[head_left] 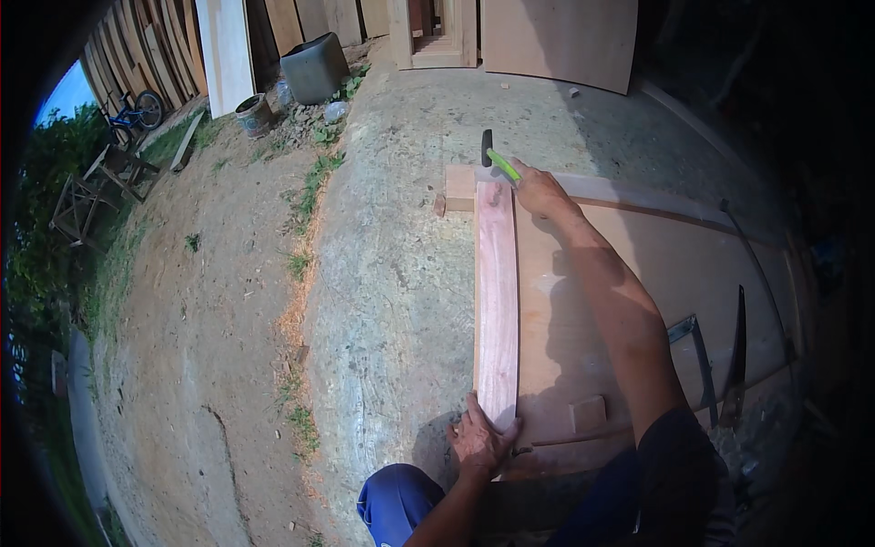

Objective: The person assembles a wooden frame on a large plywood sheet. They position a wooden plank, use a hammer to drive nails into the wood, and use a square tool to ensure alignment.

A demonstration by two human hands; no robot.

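Note:
My right hand [543, 193] is closed round the green handle of a hammer [498, 159]. The hammer's dark head is over the far end of a long, pinkish wooden board [497, 292]. At the board's near end, my left hand [481, 441] grips it across its width, fingers on the left edge and thumb on the right. The board lies along the left side of a plywood panel [565, 351] on the ground. A wooden block [459, 191] sits by the board's far end.
On the panel's right side lie a metal carpenter's square [703, 360], a handsaw [737, 351] and a small wood block [588, 414]. Bare soil [210, 301] borders the concrete [392, 273] at left. Farther off stand a bucket [254, 117], a grey container [314, 69] and leaning planks.

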